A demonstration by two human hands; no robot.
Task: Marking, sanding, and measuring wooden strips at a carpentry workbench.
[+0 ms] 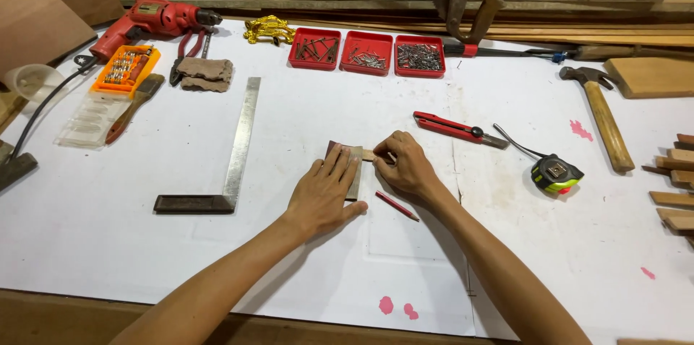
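My left hand point(323, 193) lies flat, fingers spread, on a small try square point(353, 164) with a dark stock and steel blade, at the middle of the white bench top point(144, 244). My right hand point(405, 164) pinches a small pale wooden strip point(368, 156) that butts against the square's blade. A red pencil point(395, 205) lies on the bench just below my right hand, apart from it.
A large steel square point(235, 146) lies to the left. Behind it are a red drill point(148, 23), an orange bit case point(124, 68), pliers point(186, 52) and three red trays of nails point(367, 52). A red utility knife point(455, 128), tape measure point(555, 174), hammer point(603, 117) and wood pieces point(676, 186) sit right.
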